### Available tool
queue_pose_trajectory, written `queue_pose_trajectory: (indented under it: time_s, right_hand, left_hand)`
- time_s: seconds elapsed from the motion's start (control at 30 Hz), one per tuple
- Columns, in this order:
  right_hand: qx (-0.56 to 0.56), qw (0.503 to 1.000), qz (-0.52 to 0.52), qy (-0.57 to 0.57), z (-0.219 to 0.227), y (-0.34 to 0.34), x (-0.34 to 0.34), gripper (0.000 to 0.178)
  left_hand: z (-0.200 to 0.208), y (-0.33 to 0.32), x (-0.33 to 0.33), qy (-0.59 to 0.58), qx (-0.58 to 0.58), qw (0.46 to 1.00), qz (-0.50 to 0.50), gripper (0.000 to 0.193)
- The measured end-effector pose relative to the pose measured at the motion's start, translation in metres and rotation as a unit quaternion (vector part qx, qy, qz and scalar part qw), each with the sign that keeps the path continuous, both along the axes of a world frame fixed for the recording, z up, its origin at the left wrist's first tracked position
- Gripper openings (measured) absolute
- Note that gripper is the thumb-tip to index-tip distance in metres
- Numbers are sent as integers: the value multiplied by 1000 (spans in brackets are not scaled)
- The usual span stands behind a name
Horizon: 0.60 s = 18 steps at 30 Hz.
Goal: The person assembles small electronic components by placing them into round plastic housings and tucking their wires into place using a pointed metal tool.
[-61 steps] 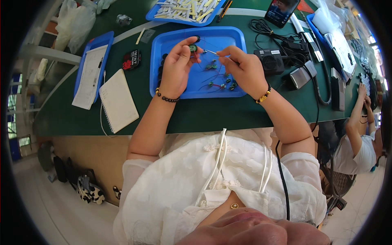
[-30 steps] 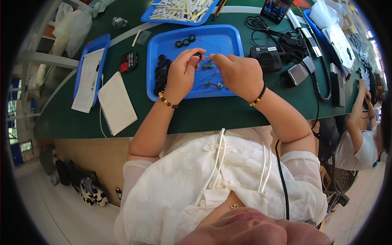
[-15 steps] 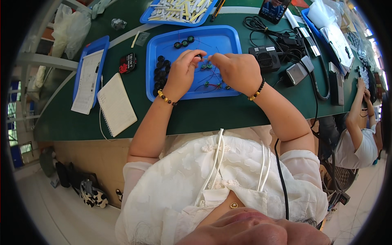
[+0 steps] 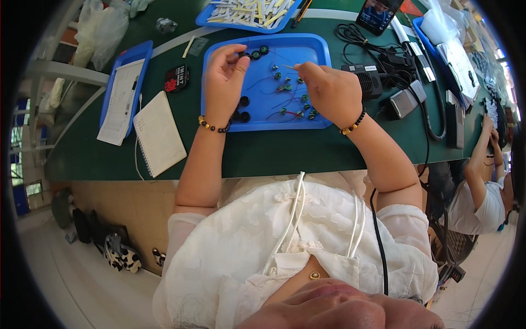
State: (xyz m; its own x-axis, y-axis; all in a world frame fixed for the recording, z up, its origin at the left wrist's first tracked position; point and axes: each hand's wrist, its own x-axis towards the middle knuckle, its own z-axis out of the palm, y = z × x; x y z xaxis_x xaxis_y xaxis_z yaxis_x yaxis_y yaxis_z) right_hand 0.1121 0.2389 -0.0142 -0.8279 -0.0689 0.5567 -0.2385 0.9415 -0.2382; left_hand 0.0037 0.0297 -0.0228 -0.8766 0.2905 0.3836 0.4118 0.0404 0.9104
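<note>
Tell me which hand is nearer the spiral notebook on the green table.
Left. The left hand is over the blue tray's left part, just right of the spiral notebook. The right hand is over the tray's right part, farther away.

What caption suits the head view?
Both hands, left hand and right hand, over a blue tray of small wired parts.

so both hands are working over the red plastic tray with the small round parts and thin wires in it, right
Not quite: the head view shows the tray is blue plastic, not red. The left hand and right hand do work over it, among small round parts and thin wires.
</note>
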Motion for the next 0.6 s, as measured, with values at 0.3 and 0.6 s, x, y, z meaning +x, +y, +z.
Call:
queue_pose_trajectory:
  time_s: [0.3,0.6]
  right_hand:
    - [-11,999,4,-35,3,-2,3,22]
    - [-29,999,12,-30,0,-2,1,18]
  left_hand:
    - [16,-41,-25,40,-313,937,152,23]
    - [17,-50,-25,37,-466,876,119,39]
